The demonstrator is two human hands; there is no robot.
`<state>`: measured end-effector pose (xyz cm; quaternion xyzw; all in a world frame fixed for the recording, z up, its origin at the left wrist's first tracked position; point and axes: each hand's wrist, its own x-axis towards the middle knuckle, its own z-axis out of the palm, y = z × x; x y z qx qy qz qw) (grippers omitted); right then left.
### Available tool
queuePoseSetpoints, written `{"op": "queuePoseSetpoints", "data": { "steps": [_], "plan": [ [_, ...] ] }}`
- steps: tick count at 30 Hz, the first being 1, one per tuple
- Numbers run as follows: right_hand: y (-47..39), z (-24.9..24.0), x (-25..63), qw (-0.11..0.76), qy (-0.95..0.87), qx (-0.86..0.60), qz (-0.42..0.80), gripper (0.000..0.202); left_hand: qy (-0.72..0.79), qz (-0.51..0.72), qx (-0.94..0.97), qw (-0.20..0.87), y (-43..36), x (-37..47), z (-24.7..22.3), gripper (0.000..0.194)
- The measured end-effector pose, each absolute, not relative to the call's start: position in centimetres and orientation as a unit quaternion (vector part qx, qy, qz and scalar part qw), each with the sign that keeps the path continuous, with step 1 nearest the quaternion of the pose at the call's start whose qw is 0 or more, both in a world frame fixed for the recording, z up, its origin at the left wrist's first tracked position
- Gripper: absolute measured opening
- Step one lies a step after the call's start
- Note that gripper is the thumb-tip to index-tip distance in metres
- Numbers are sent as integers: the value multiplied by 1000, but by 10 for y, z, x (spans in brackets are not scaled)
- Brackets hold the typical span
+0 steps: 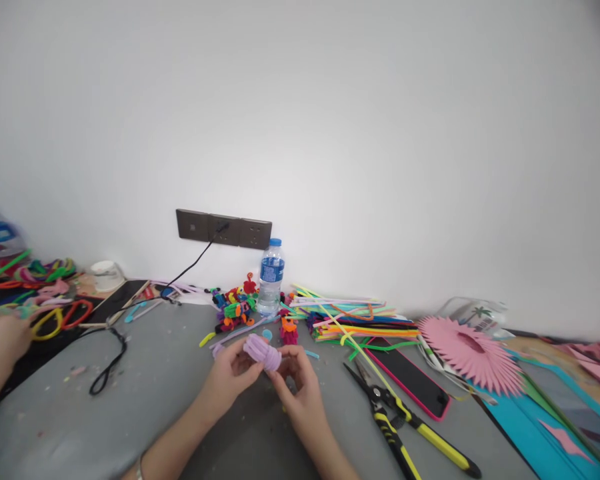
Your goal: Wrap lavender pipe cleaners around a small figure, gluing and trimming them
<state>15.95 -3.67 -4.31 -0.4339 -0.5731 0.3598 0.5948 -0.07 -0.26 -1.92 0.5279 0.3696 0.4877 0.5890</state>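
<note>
Between my two hands, above the grey table mat (170, 373), is a lilac pipe cleaner bundle (263, 352) wound into thick loops. My left hand (230, 373) pinches its left side with thumb and fingers. On the other side, my right hand (299, 383) grips its lower right end, fingers curled. A small lilac tip shows beside the left fingers. Just beyond the hands lie small colourful pipe cleaner figures (237, 307) and an orange and magenta figure (289, 329). Yellow-handled shears (380, 397) lie open to the right of my right hand.
A water bottle (271, 277) stands by the wall, near a socket panel (224, 228) with a black cable (193, 265). Loose pipe cleaners (365, 327), a phone (413, 380) and a pink pleated paper ring (467, 353) lie right. Another person's hand (10, 340) is at far left near scissors (47, 325).
</note>
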Motion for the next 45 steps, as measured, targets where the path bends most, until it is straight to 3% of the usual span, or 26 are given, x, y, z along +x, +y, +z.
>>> {"op": "queuePoseSetpoints", "data": {
  "steps": [30,45],
  "plan": [
    [-36,-52,157,600,-538,-457,376,33,379,469,531,595,2,0,-21,39],
    [-42,-51,162,566,-537,-471,412,27,401,454,531,592,-3,-1,-23,37]
  ]
}}
